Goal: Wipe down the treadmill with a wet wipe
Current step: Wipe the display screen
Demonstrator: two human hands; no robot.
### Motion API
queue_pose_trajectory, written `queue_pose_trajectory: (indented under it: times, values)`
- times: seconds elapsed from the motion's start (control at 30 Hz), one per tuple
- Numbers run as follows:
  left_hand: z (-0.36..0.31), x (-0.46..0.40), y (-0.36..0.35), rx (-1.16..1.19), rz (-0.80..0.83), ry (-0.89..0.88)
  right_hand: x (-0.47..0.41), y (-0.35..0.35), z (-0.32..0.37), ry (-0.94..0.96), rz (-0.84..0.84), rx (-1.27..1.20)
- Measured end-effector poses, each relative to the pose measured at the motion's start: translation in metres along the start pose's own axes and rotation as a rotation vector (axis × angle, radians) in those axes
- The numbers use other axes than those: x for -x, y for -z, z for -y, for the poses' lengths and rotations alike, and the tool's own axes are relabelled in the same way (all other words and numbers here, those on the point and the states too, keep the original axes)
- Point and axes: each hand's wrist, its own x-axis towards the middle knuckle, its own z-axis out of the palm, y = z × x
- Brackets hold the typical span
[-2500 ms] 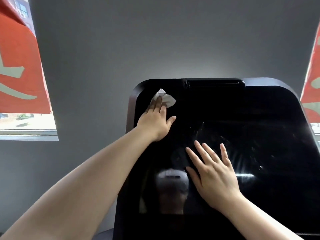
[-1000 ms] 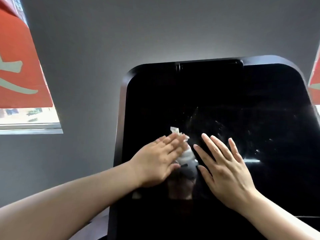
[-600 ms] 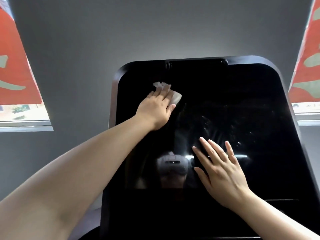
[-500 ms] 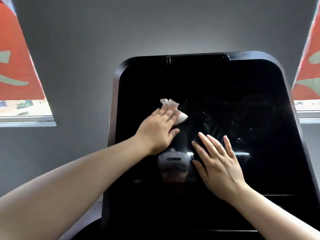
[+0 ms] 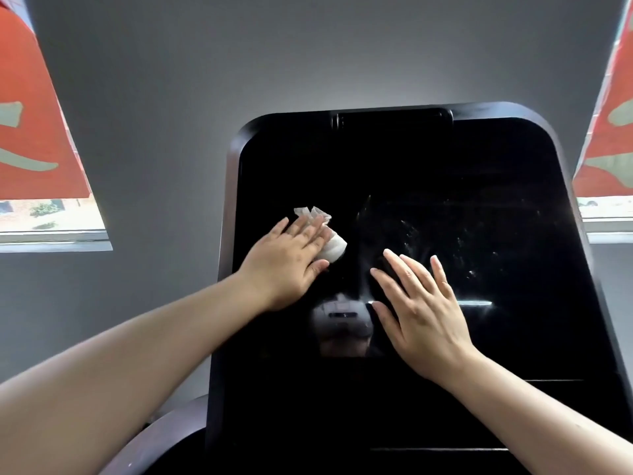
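The left hand (image 5: 286,260) lies flat on the treadmill's black console screen (image 5: 428,186), its fingers (image 5: 310,228) straight and pressing the wet wipe (image 5: 329,243) against the glass. The wipe is bunched up — white folds stick out past the fingertips and beside the forefinger — and it sits in the left half of the screen, about midway between the top and bottom edges. The right hand (image 5: 423,310) rests on the glass near the middle, fingers spread and straight, holding nothing; it looks to be steadying the panel.

The step in hand seems to be wiping the screen itself, with the left part under way. Pale smears (image 5: 445,241) show on the right half of the glass, well apart from the wipe, so that area likely needs attention. The next move probably calls for sliding the wipe across toward the right edge with even pressure — and for lifting the right hand clear, since it covers glass the wipe must reach and may leave prints.
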Motion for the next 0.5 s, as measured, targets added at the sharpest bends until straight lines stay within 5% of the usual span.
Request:
queue_pose_trajectory:
  times: [0.07, 0.3, 0.5]
  values:
    - [-0.016, 0.006, -0.003, 0.106, 0.001, 0.004, 0.0, 0.001, 0.001, -0.001, -0.003, -0.007]
    - [-0.031, 0.071, -0.029, -0.016, 0.076, -0.461, -0.005, 0.002, 0.007, 0.029, -0.022, -0.02]
    - [-0.008, 0.01, -0.001, 0.041, 0.025, 0.09, -0.009, 0.001, 0.016, -0.014, -0.045, -0.049]
